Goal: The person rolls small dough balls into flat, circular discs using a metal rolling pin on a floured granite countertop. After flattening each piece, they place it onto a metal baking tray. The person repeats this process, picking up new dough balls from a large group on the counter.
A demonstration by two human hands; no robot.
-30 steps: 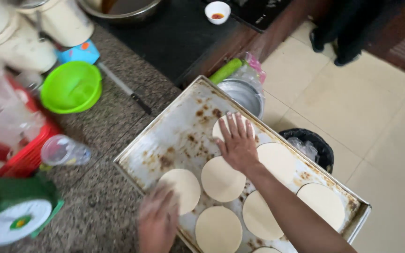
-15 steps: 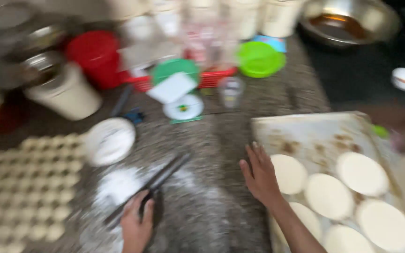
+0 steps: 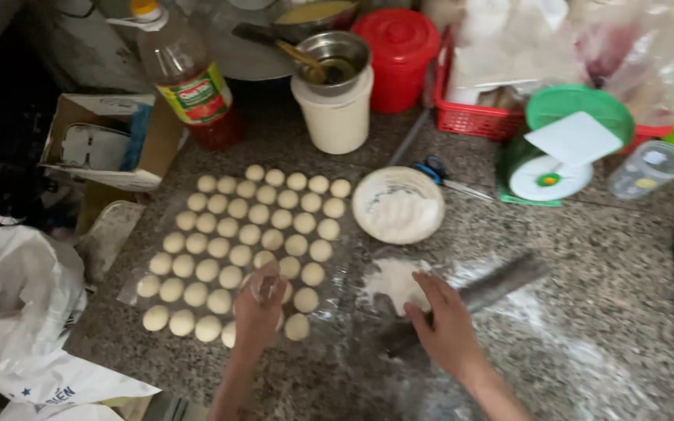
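A: Left hand (image 3: 259, 306)?
B: Closed around 1 dough ball (image 3: 267, 282), raised just above the rows. Fingers pinched on it, nothing else held.

A: Around that grip?
B: Rows of dough balls (image 3: 243, 234) spread directly beneath and beyond the fingers, lying on a clear plastic sheet (image 3: 150, 269). Further past the rows: oil bottle (image 3: 189, 78) and cardboard box (image 3: 107, 140). White plastic bag (image 3: 17, 304) out to the left.

A: Right hand (image 3: 445, 326)?
B: Laid palm-down over a dark rolling pin (image 3: 477, 295). Fingers spread and only loosely curled, resting on the pin; firmness of hold not clear from the blur.

A: Around that grip?
B: Small heap of flour (image 3: 395, 282) touching the fingertips on the stone counter (image 3: 602, 296). White flour bowl (image 3: 398, 206) just beyond. Blue-handled scissors (image 3: 442, 175) behind the bowl. Green kitchen scale (image 3: 559, 148) up and to the right. Cream tub (image 3: 335, 105) with a steel bowl (image 3: 341, 54) on top, red tub (image 3: 396, 54) beside it.
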